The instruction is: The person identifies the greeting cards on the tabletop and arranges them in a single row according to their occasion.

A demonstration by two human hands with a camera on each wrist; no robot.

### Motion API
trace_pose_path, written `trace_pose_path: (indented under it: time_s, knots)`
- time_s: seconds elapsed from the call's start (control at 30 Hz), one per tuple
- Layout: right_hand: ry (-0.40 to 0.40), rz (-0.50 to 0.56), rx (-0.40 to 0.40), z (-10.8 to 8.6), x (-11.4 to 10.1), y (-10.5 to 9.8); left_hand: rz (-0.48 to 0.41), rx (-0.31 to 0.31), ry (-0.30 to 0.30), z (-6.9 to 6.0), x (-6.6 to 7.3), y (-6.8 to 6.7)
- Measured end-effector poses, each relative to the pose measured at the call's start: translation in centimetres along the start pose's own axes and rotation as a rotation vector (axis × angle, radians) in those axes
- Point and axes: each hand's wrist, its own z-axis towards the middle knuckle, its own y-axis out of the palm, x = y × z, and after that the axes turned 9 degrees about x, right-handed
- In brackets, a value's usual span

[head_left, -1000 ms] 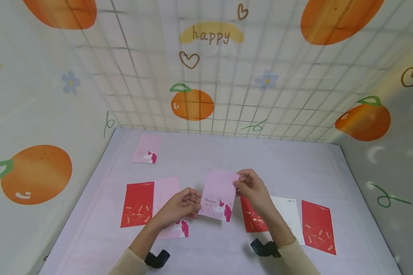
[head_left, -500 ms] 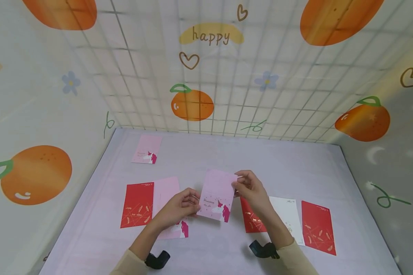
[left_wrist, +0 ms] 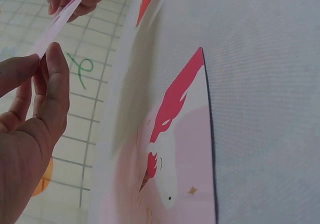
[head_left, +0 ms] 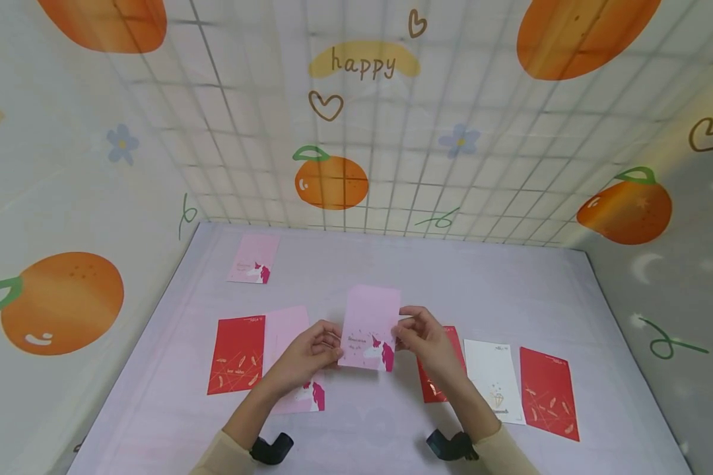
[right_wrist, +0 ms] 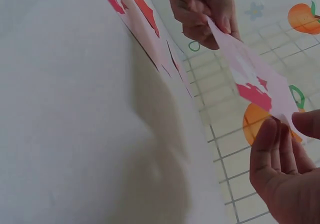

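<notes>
- While the left hand point(head_left: 309, 353) pinches the left edge of a pink rectangular paper card with a white unicorn head and magenta mane point(head_left: 368, 330), the right hand point(head_left: 424, 340) pinches its right edge.
- On each hand, thumb and fingers are brought together on the card's edge, with the other fingers bent loosely.
- Between the hands, that card is held up off the pale lavender tabletop point(head_left: 356, 432), its printed side towards the head camera and the unicorn at the near right corner.
- Left of the left hand lies a red rectangular card with gold line patterns point(head_left: 236, 356), right beside a second pink unicorn card point(head_left: 288, 323), which the left hand and forearm partly cover from view.
- At the far left, another, smaller-looking pink unicorn card point(head_left: 253, 258) lies well apart from the others.
- Partly hidden behind the right hand is a second red card point(head_left: 456, 346); to its right lie a white card with a small gold drawing point(head_left: 490, 369), then a third red card point(head_left: 549, 396).
- Beyond the tabletop's far edge rises a pale cloth backdrop printed with oranges, hearts and the word "happy" point(head_left: 365, 61), a grid showing through it.
- Beige sleeves point(head_left: 222, 455) cover both forearms.
</notes>
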Motion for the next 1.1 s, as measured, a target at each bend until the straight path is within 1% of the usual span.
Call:
trace_pose_path:
  time_s: [0.2, 0.33, 0.67, 1.0, 1.1]
  knots:
    - [0.004, 0.006, -0.034, -0.4, 0.9, 0.2, 0.030, 0.068, 0.026, 0.0, 0.1, 0.1]
    - [-0.002, -0.014, -0.028, -0.6, 1.2, 0.5, 0.022, 0.096, 0.023, 0.1, -0.2, 0.1]
    - [-0.041, -0.023, -0.031, -0.7, 1.8, 0.6, 0.008, 0.106, 0.010, 0.1, -0.5, 0.2]
    - [-0.042, -0.008, -0.027, -0.6, 1.8, 0.7, -0.008, 0.109, 0.012, 0.2, -0.6, 0.2]
    - [-0.045, -0.009, -0.027, -0.5, 1.9, 0.7, 0.004, 0.122, 0.016, 0.2, -0.7, 0.2]
